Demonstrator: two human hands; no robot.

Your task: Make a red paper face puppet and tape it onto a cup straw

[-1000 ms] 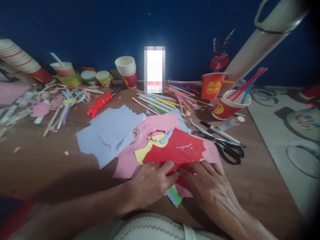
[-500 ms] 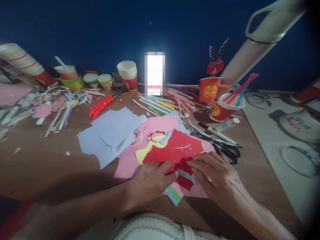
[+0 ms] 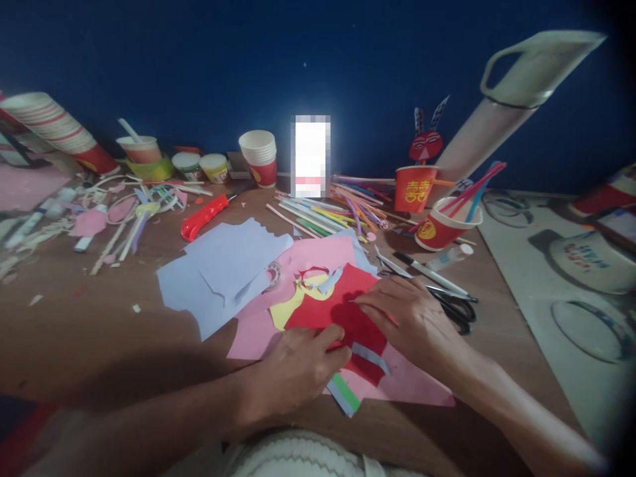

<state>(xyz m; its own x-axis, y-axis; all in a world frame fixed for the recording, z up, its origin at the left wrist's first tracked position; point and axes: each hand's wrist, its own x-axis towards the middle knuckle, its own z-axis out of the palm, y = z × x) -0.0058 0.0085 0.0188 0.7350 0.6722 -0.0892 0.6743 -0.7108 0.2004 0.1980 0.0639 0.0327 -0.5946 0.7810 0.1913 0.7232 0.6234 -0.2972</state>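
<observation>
My left hand (image 3: 307, 359) rests at the near left edge of a red paper sheet (image 3: 322, 311), its thumb and finger pinched with a bit of red paper between them. My right hand (image 3: 410, 311) lies over the sheet's right side, fingers stretched out and tips near a thin pale sliver. A grey-blue paper strip (image 3: 371, 358) crosses the red sheet between the hands. Under it lie yellow paper (image 3: 281, 306) and pink paper (image 3: 253, 334). A green-and-blue paper piece (image 3: 346, 395) pokes out below my left hand.
Black-handled scissors (image 3: 460, 311) and a pen (image 3: 437, 275) lie right of my right hand. Pale blue paper (image 3: 218, 265) and a red-handled cutter (image 3: 206, 217) are at left. Behind stand stacked paper cups (image 3: 258, 159), coloured sticks (image 3: 318, 215) and a cup of straws (image 3: 442, 228).
My right hand has moved left and away from me over the red sheet, now covering where pale slivers lay. My left hand keeps nearly the same place. The view has tilted slightly.
</observation>
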